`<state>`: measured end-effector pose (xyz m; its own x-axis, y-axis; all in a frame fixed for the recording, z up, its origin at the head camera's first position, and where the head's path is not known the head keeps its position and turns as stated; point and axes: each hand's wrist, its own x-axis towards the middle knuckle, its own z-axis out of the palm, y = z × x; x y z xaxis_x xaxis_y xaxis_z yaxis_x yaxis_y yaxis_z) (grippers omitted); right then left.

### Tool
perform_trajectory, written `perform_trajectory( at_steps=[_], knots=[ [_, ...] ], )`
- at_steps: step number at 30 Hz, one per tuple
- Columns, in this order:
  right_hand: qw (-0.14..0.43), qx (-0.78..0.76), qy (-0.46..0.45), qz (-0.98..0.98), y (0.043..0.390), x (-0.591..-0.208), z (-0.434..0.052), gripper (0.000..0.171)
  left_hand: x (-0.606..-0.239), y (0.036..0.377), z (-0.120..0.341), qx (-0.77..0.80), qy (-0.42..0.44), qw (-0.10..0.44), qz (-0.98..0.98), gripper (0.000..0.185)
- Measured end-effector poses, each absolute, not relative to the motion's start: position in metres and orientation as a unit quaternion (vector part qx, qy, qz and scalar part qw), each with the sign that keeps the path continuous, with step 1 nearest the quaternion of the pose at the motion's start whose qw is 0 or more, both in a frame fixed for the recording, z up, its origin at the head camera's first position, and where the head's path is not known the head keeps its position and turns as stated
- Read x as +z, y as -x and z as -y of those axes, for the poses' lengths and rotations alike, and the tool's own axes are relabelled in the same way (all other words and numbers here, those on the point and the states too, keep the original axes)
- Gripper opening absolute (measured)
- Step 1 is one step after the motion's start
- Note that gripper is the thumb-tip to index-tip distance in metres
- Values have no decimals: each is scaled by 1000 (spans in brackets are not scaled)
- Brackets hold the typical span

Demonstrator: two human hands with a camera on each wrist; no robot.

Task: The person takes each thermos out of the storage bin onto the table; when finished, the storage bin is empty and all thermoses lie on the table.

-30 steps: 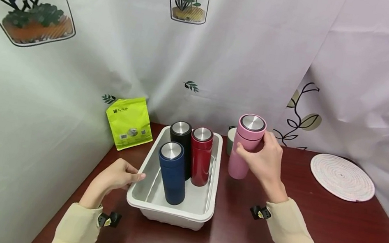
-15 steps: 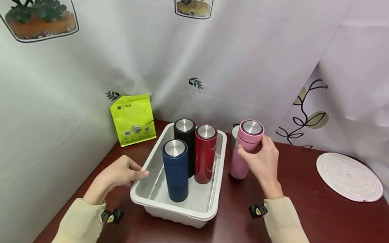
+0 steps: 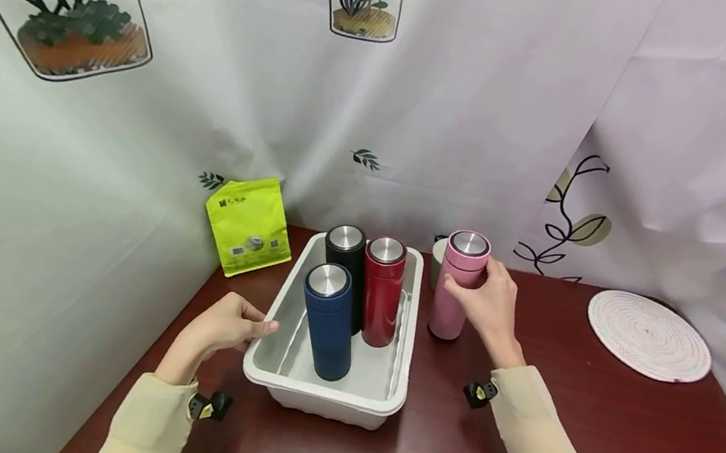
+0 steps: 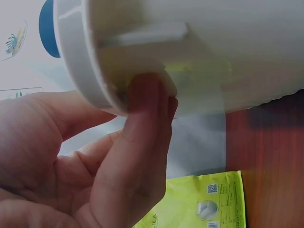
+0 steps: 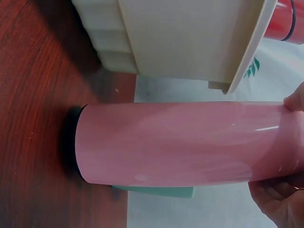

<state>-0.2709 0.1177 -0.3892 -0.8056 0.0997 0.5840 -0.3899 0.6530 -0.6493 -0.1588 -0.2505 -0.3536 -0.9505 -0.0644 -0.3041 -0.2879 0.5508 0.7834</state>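
Note:
A pink flask [image 3: 457,286] with a steel lid stands on the dark red table [image 3: 584,436], just right of a white tray [image 3: 325,399]. My right hand [image 3: 487,306] grips its upper part; the right wrist view shows the pink flask [image 5: 180,142] with its base on the wood. In the tray stand a blue flask [image 3: 327,320], a black flask [image 3: 345,263] and a red flask [image 3: 382,291]. My left hand [image 3: 230,325] holds the tray's left rim, and the left wrist view shows its fingers [image 4: 142,142] curled under the tray's rim [image 4: 80,61].
A lime green pouch [image 3: 248,226] leans against the curtain at the back left. A pale green cup [image 3: 435,260] stands behind the pink flask. A round woven mat [image 3: 649,335] lies at the right. Printed curtains close in the back and sides.
My right hand has lowered the pink flask from above the table until it stands on the wood beside the tray. The left hand has stayed on the tray's rim.

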Motion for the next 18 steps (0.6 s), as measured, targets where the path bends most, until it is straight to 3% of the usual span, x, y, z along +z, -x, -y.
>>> perform_trajectory(
  at_steps=[18],
  knots=[
    [294,388,-53,872,264,-402,-116,65,-354,156,251,464,98,112,-873,39]
  ],
)
